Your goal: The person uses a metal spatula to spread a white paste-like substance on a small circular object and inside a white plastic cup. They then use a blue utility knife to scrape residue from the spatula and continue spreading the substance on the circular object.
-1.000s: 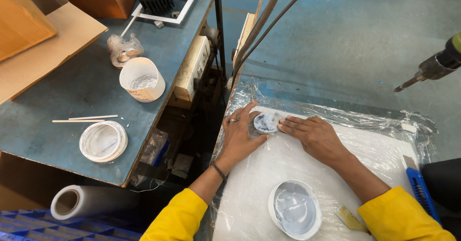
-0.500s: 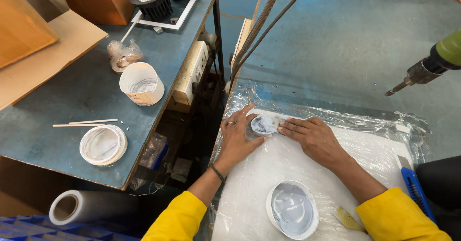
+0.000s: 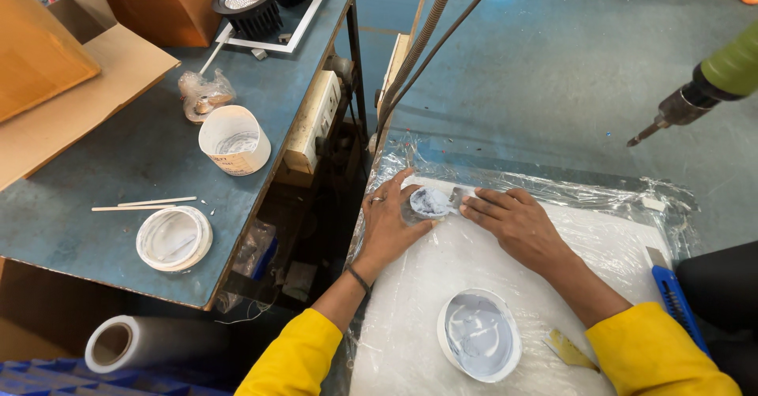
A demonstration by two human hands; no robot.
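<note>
While both hands' fingers [image 3: 489,203] lie flat, the grey disc [image 3: 430,202] sits between, seemingly ungrasped.

I see my left hand [image 3: 388,226] and right hand [image 3: 517,226] flat on the wrapped board [image 3: 632,246], a small round piece [image 3: 430,202] between them, touching both, I think. Nearer me on the board sits a tub [image 3: 479,336], a scraper [image 3: 570,350] just right of it, a utility knife [image 3: 673,295] at the board's right edge. Left of the board stands the surface [image 3: 95,167]: cup [image 3: 233,139] behind, lid [image 3: 174,238] in front, two sticks [image 3: 146,204] between. A roll [image 3: 150,342] lies below it. A drill [image 3: 699,88] hangs far right, behind.
</note>
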